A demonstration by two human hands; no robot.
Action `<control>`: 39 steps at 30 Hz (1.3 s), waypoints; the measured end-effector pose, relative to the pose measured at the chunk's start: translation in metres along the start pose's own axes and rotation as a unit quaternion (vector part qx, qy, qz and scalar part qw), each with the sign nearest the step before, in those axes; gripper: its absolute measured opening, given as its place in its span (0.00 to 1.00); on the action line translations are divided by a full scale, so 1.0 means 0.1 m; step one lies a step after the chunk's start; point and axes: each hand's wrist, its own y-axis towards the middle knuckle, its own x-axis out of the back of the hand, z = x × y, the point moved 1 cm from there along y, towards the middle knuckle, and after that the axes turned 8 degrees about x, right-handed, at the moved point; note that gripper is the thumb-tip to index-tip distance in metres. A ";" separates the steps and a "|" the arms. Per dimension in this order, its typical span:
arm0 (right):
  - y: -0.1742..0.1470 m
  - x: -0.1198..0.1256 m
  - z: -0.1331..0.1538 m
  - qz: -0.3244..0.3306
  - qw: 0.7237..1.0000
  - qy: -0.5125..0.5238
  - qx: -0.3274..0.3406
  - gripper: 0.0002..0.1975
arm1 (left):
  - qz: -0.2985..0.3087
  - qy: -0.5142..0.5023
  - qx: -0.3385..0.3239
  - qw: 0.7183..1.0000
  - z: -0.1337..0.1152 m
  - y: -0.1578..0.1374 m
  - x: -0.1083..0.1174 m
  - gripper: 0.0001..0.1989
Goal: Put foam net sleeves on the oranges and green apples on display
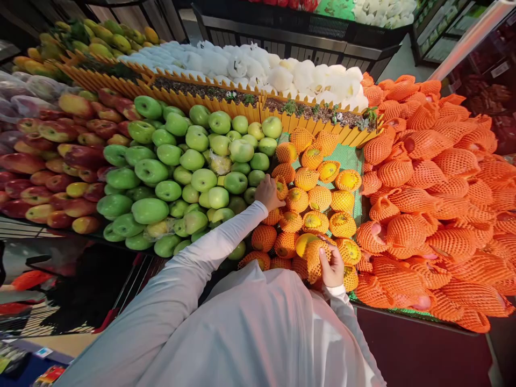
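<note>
My left hand [269, 194] reaches over the left edge of the oranges, its fingers curled against an orange in a foam net [281, 188]. Closer to my body, my right hand [332, 264] pinches an orange-coloured foam net [313, 262] between thumb and fingers. A smooth yellow-orange fruit [304, 244] shows bare right beside that net; whether it is partly inside cannot be made out. Around both hands lie rows of netted oranges [320, 198], some with their tops showing, on a green mat [358, 207].
Green apples [151, 172] are heaped to the left, with red apples [80, 156] beyond. Foam-netted fruit [427, 188] is piled at the right. A low yellow picket fence [242, 109] runs behind, with white-wrapped fruit [258, 67] past it. A shopping cart [133, 285] stands lower left.
</note>
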 end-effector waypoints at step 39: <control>-0.11 -0.05 0.02 -0.008 0.998 0.064 0.021 0.10 | 0.123 0.033 -0.224 0.966 0.03 0.05 -0.01 0.05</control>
